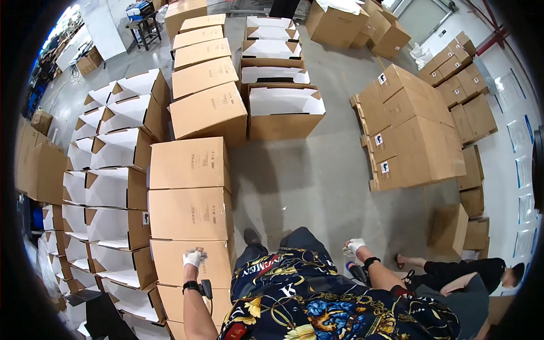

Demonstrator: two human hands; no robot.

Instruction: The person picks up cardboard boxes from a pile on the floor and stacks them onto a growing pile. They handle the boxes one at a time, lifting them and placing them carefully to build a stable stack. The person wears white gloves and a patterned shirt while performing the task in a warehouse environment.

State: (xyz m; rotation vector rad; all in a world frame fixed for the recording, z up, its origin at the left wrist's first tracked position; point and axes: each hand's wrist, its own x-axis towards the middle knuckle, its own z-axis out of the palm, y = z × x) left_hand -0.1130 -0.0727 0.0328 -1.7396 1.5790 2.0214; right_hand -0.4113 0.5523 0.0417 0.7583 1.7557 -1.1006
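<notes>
Obs.: L hand (194, 258), white glove, is over a brown closed carton (218, 258) at the person's left. L fingers bent and drawn near each other; cannot tell if they press on the carton or only hang above it. R hand (353, 247), also gloved, is out over the floor (283, 181), well apart from the row; fingers bent, nothing visible in it, palm side hidden, so cannot tell if they're clamped on anything small.

Posit.: carton under L hand lies in line w/ like ones, just beside the next carton ahead (190, 214). Lined cartons (127, 147), tops open, white inside, stand to the left.

Recs. (judgement only, weight unknown): if the carton needs shifting, one hand looks too little for so broad a box; bring R hand across and use flat palms on opp. sides, not fingertips on an edge. Ease it off its neighbour first, straight, so corners don't snag. Go light on the upper face; cardboard may dent. Keep the black wrist device (206, 288) clear of edges. Check for the co-worker (462, 283) at right before turning w/ a load.
</notes>
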